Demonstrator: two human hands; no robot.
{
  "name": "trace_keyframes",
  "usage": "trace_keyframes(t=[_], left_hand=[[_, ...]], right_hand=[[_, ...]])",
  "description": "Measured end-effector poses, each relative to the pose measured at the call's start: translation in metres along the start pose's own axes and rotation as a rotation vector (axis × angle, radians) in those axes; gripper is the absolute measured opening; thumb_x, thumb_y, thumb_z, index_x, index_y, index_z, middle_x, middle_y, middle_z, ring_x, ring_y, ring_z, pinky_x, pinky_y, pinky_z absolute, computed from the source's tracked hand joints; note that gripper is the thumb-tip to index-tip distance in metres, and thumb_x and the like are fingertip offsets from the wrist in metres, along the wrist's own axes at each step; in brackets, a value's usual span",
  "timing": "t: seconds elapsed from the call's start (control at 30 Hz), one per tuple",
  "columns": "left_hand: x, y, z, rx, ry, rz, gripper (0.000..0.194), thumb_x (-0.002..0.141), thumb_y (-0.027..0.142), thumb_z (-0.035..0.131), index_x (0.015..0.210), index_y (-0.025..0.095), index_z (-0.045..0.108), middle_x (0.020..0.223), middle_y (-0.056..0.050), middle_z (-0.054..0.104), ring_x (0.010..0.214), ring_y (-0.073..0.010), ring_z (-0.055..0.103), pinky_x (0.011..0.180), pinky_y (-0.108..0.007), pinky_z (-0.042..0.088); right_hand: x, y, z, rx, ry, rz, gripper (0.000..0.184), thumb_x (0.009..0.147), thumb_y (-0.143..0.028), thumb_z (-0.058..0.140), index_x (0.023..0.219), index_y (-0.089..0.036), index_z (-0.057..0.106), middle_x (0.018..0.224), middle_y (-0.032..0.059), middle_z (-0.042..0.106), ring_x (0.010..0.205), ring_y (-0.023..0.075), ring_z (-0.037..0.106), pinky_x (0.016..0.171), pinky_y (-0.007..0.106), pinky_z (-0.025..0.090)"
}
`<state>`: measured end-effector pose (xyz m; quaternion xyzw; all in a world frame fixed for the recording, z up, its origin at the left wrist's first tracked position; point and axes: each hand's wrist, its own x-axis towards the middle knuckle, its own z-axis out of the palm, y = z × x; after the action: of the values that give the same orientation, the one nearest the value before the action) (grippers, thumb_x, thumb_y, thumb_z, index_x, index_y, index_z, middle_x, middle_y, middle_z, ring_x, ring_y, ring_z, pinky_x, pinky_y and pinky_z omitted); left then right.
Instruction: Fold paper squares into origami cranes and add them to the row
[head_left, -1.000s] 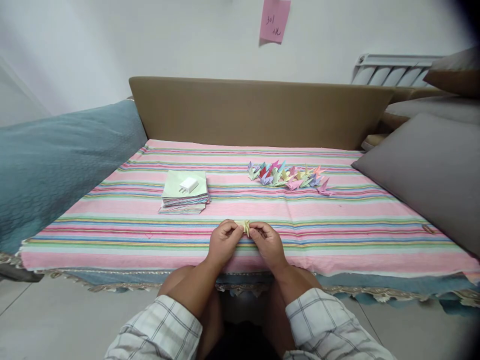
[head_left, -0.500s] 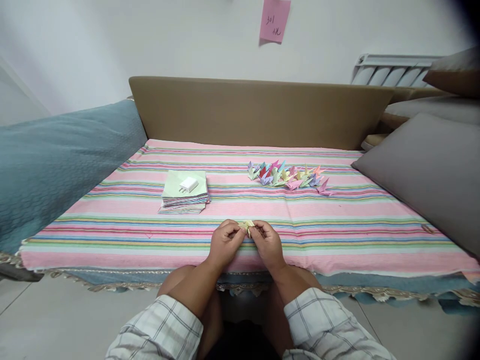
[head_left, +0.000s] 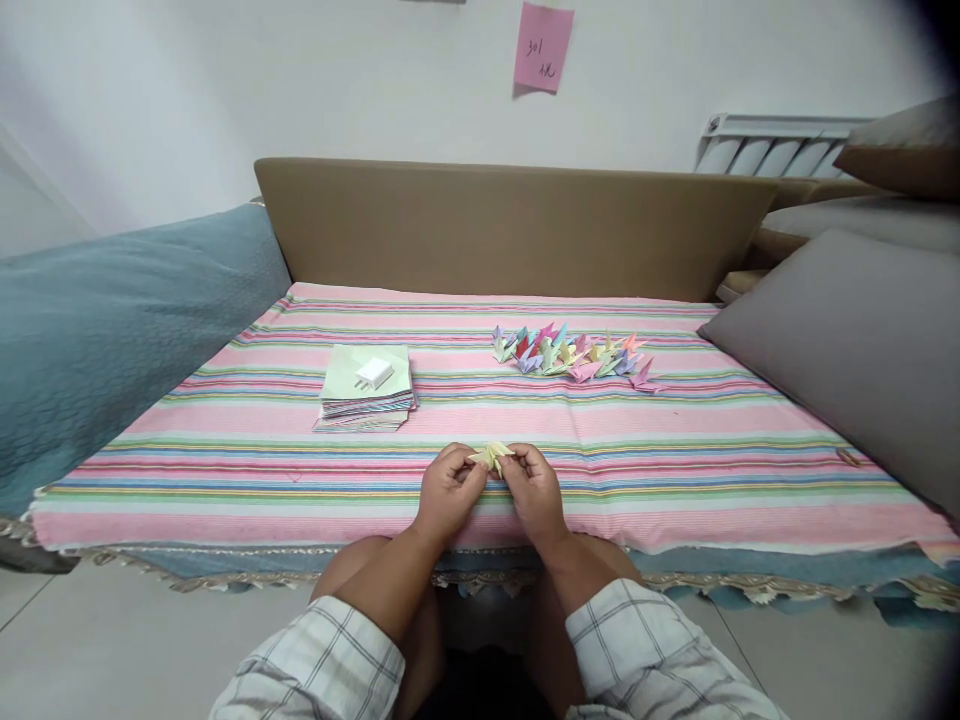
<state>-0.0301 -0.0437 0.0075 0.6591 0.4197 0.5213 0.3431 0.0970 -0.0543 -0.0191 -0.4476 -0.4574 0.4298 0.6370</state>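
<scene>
A pale yellow paper crane (head_left: 491, 456) is pinched between my two hands, above the front part of the striped cloth. My left hand (head_left: 451, 490) grips its left side with thumb and fingers. On the other side, my right hand (head_left: 534, 489) holds it the same way. The fingertips hide part of the folded paper. Beyond my right hand lies a group of folded paper cranes (head_left: 585, 370) in many colours. To the left is a stack of square paper (head_left: 341, 370), with a white charger plug (head_left: 373, 374) on its top sheet.
The striped cloth (head_left: 480, 410) covers the seat, with a brown backrest (head_left: 495, 230) behind it. A blue-covered armrest (head_left: 150, 310) bounds the left side, and grey cushions (head_left: 840, 330) the right. A small brown object (head_left: 848, 457) lies near the cushions. A pink note (head_left: 543, 48) hangs on the wall.
The yellow paper has spread wider between my fingers, and more of its folded points show. Both hands stay in nearly the same place. The view has shifted slightly.
</scene>
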Motion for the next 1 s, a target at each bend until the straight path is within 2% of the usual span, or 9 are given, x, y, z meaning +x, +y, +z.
trace_keyframes(t=[0.23, 0.43, 0.63, 0.73, 0.87, 1.0], left_hand=[[0.000, -0.004, -0.001, 0.103, -0.019, 0.092, 0.012, 0.076, 0.025, 0.057, 0.067, 0.019, 0.062, 0.069, -0.001, 0.056, 0.066, -0.0140, 0.053, 0.063, -0.025, 0.040], [-0.001, -0.005, 0.000, 0.134, -0.034, 0.119, 0.014, 0.078, 0.025, 0.055, 0.068, 0.019, 0.062, 0.069, -0.002, 0.056, 0.066, -0.0137, 0.053, 0.061, -0.024, 0.040], [0.000, -0.004, 0.001, 0.112, -0.024, 0.114, 0.014, 0.077, 0.026, 0.056, 0.066, 0.018, 0.060, 0.068, -0.001, 0.055, 0.065, -0.0132, 0.052, 0.061, -0.024, 0.040], [-0.001, -0.004, 0.004, 0.044, -0.020, 0.054, 0.014, 0.077, 0.028, 0.055, 0.068, 0.018, 0.058, 0.070, 0.000, 0.055, 0.067, -0.0129, 0.052, 0.063, -0.024, 0.041], [-0.002, -0.007, 0.010, -0.156, 0.008, -0.122, 0.018, 0.075, 0.034, 0.059, 0.078, 0.019, 0.049, 0.067, 0.004, 0.051, 0.060, -0.0103, 0.050, 0.058, -0.021, 0.039], [-0.002, -0.009, 0.011, -0.121, -0.010, -0.160, 0.021, 0.079, 0.038, 0.056, 0.079, 0.019, 0.047, 0.067, 0.003, 0.054, 0.061, -0.0115, 0.052, 0.061, -0.023, 0.040]], right_hand=[[-0.001, 0.001, 0.000, -0.004, -0.028, -0.034, 0.023, 0.076, -0.040, 0.062, 0.087, -0.021, 0.057, 0.077, 0.0003, 0.061, 0.070, 0.0146, 0.057, 0.067, 0.027, 0.047], [0.001, 0.003, -0.001, -0.078, 0.000, -0.074, 0.025, 0.085, -0.042, 0.050, 0.073, -0.020, 0.053, 0.065, -0.0022, 0.055, 0.061, 0.0129, 0.052, 0.060, 0.025, 0.044], [0.002, 0.002, 0.001, -0.051, 0.017, -0.044, 0.025, 0.077, -0.042, 0.060, 0.085, -0.019, 0.058, 0.077, 0.0006, 0.064, 0.070, 0.0150, 0.058, 0.066, 0.026, 0.047], [0.001, 0.000, 0.002, -0.090, 0.036, -0.036, 0.026, 0.078, -0.042, 0.058, 0.083, -0.017, 0.060, 0.077, 0.0020, 0.067, 0.070, 0.0157, 0.060, 0.066, 0.027, 0.047], [-0.001, -0.001, 0.004, -0.153, 0.079, -0.061, 0.026, 0.079, -0.042, 0.057, 0.085, -0.017, 0.062, 0.081, 0.0035, 0.068, 0.073, 0.0165, 0.061, 0.067, 0.027, 0.048], [-0.002, -0.001, 0.007, -0.180, 0.101, -0.094, 0.025, 0.081, -0.040, 0.056, 0.087, -0.017, 0.062, 0.081, 0.0036, 0.067, 0.073, 0.0165, 0.062, 0.069, 0.028, 0.049]])
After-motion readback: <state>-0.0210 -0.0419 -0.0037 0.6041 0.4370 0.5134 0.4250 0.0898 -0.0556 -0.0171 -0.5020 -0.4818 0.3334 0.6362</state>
